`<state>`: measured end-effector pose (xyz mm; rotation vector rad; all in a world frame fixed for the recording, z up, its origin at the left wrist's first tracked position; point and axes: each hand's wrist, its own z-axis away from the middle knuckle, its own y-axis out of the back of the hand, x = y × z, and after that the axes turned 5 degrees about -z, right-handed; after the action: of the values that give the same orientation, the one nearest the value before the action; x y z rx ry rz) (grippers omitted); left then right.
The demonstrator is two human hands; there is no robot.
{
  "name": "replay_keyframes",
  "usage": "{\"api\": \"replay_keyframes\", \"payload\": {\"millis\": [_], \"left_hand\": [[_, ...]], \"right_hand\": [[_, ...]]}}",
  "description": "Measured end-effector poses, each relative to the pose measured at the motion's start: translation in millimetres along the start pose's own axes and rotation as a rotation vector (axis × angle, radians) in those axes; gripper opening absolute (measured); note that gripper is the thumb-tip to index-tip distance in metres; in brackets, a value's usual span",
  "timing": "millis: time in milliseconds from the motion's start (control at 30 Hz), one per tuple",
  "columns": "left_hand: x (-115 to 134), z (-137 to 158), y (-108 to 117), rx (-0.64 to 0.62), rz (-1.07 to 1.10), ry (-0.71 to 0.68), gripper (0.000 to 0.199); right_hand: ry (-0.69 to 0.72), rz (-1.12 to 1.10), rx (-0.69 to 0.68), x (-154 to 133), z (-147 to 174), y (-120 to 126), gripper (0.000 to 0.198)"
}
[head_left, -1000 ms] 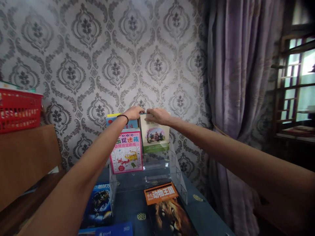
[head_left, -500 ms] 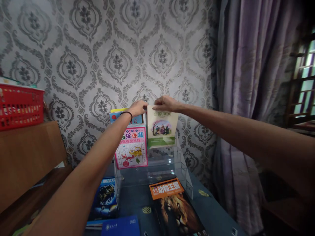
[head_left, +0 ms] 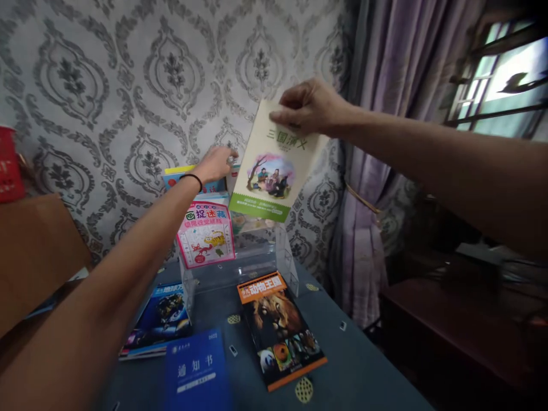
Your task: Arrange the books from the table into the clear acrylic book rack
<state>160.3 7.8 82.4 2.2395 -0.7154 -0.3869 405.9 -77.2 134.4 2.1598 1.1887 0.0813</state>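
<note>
Our right hand (head_left: 314, 108) pinches the cream book (head_left: 270, 165) by its top edge, tilted at the top of the clear rack (head_left: 287, 260); handling it seems the step in hand. Our left hand (head_left: 216, 164) is near the light-blue book (head_left: 213, 186), its grip unclear to us. The next move likely calls for a firm pinch, away from the pink book (head_left: 206, 238).

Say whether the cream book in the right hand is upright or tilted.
Tilted: the right hand holds the cream book, its green bottom edge sloping down rightward.
</note>
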Motion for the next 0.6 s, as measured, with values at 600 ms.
{"api": "replay_keyframes", "payload": {"millis": [600], "left_hand": [[72.6,81.7,-44.5,-0.075,0.100,0.169,0.027]], "right_hand": [[0.039,0.125,-0.053,48.3,19.8,-25.9,0.025]]}}
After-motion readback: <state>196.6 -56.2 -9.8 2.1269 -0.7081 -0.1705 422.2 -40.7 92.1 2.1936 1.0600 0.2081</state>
